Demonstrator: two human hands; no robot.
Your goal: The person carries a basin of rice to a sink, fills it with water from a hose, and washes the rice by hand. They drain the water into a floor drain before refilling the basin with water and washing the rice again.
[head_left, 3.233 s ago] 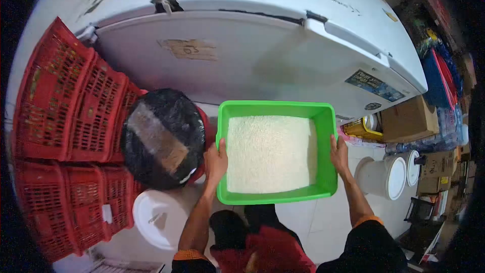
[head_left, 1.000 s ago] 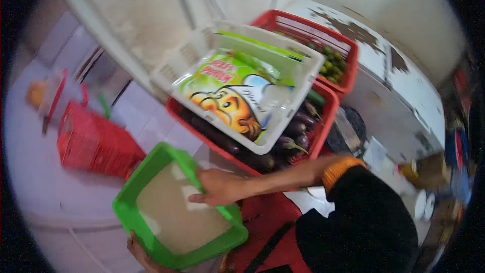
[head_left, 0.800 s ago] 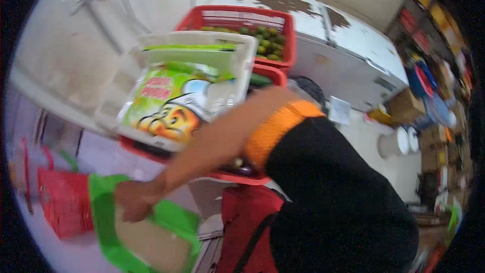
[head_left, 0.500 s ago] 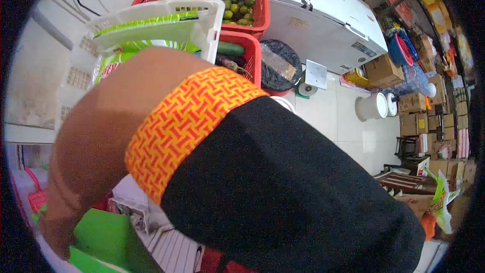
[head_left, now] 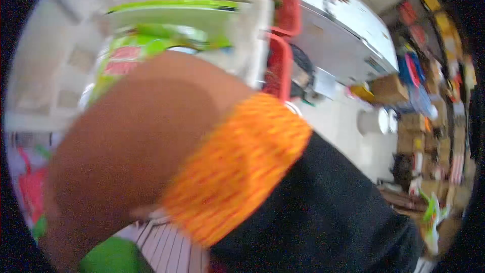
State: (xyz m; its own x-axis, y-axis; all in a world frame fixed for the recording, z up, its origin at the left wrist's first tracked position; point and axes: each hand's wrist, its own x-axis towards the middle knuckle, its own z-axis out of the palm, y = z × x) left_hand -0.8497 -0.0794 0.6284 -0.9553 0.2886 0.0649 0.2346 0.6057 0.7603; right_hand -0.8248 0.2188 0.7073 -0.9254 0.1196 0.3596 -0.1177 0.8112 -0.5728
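One bent bare arm [head_left: 146,101] of mine fills the middle of the view, its black sleeve [head_left: 313,212] ending in an orange patterned cuff [head_left: 237,167]. The forearm runs down toward the lower left edge, where the hand is out of sight. Behind the arm stands a white plastic crate [head_left: 261,35] holding green and white printed packets [head_left: 124,58], partly covered by the arm. A green object [head_left: 113,259] lies below the forearm. Neither hand can be made out, and motion blurs the picture.
Red crates [head_left: 289,7] stand beyond the white one. A white chest freezer [head_left: 338,45] with worn paint is at the back. On the right, shelves and cardboard boxes [head_left: 389,90] line the room, with a white bucket [head_left: 371,121] on the tiled floor.
The view has shifted and blurred. The arm and cuff now sit further right and look larger, and the white crate appears bigger. The limes in the red crate are mostly hidden now.
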